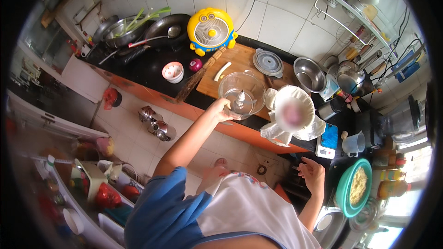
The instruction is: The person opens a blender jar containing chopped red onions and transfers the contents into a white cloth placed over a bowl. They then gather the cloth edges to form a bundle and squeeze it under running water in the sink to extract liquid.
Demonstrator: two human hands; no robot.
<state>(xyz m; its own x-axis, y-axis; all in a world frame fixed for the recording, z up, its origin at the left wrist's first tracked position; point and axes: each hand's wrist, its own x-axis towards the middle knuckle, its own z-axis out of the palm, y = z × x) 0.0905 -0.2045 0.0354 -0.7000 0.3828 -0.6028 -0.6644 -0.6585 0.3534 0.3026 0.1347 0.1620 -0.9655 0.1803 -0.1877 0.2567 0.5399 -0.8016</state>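
My left hand (pixel 223 110) grips the near rim of a clear food processor bowl (pixel 254 83) with a blade on its central shaft, over the front of a wooden cutting board (pixel 238 53). Behind the bowl, a pale vegetable piece (pixel 222 71) and a round clear lid (pixel 268 63) lie on the board. My right hand (pixel 309 172) holds nothing, fingers apart, near the corner of the counter. Between the hands stands a white bowl lined with cloth (pixel 294 91); its pinkish contents are blurred. A kitchen scale (pixel 325 153) with a blue top is just beyond my right hand.
A rough wooden stick (pixel 193 84) crosses the board's left edge. Left of it are a red onion (pixel 196 64), a patterned small bowl (pixel 172 72) and a wok (pixel 166 43); a yellow fan (pixel 211 31) stands behind. A steel bowl (pixel 309 75), measuring jug (pixel 353 144) and green basin (pixel 341 186) are right.
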